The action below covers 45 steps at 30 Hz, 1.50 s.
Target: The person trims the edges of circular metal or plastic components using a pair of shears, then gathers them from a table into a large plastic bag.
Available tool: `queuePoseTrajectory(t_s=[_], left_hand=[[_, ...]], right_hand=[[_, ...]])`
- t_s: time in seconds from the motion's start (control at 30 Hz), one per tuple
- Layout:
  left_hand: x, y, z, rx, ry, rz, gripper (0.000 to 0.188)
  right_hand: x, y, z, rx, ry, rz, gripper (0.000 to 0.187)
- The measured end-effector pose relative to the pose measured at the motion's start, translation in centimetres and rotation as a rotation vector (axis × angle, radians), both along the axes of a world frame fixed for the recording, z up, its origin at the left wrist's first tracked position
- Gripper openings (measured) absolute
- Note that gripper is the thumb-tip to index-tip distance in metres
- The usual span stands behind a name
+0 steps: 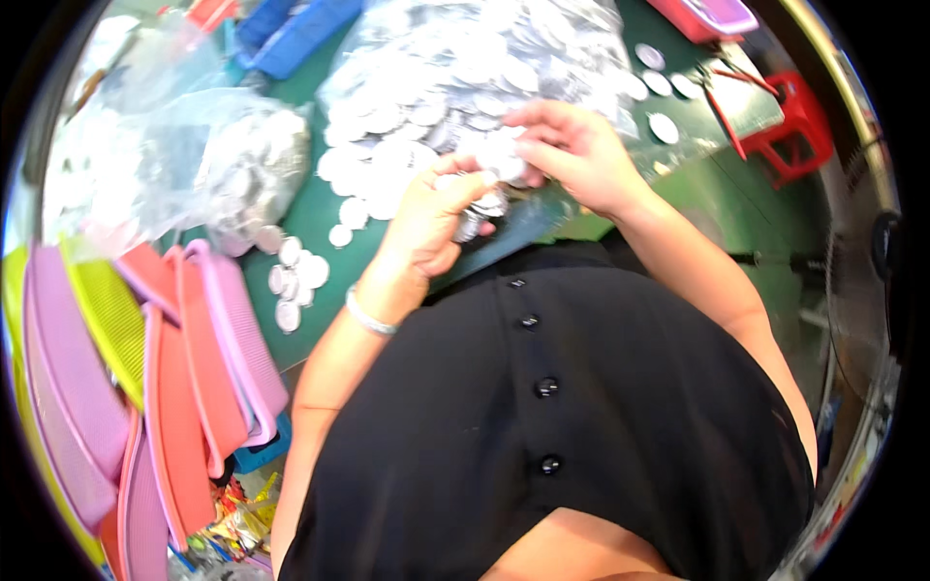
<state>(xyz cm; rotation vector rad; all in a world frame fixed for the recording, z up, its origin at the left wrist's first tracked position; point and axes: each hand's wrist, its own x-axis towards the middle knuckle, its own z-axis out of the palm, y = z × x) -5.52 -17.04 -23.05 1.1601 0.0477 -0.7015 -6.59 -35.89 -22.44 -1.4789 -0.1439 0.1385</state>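
Note:
My left hand point(426, 215) is closed around several small round discs point(487, 205), white and silvery, just above the table's near edge. My right hand point(583, 163) meets it from the right, thumb and fingers pinched on white discs point(500, 159) between the two hands; these are blurred, and I cannot tell how many there are. Behind my hands a heap of similar discs point(378, 169) spills from a big clear plastic bag point(465, 48) onto the green table point(334, 266).
At the left stands another clear bag point(208, 145) of discs, with a few loose discs point(291, 281) nearby. Coral, purple and lime ribbed pieces point(179, 387) hang at the table's left. A blue bin point(305, 34), a pink basket point(712, 17), a red-handled tool point(725, 124) and a red stool point(799, 131) surround the area.

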Motion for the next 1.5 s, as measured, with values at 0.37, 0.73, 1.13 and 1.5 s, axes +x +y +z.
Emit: queuePoseTrajectory(t_s=[0.37, 0.73, 1.13, 1.5], left_hand=[[3.0, 9.1, 19.1, 0.274, -1.342, 0.464, 0.017], [16.3, 23.1, 23.7, 1.212, -0.914, 0.361, 0.037], [-2.9, -4.9, 3.6, 0.128, -0.802, 0.046, 0.036], [-0.7, -4.5, 3.1, -0.202, -0.181, -0.145, 0.026]], right_hand=[[-2.0, -2.4, -0.2, 0.144, -0.011, -0.082, 0.025], [-4.6, -2.9, 1.6, 0.062, -0.337, -0.239, 0.030], [-3.9, -0.2, 1.6, -0.256, -0.749, -0.585, 0.030], [-4.9, -0.5, 0.6, -0.144, -0.651, -0.349, 0.029]])
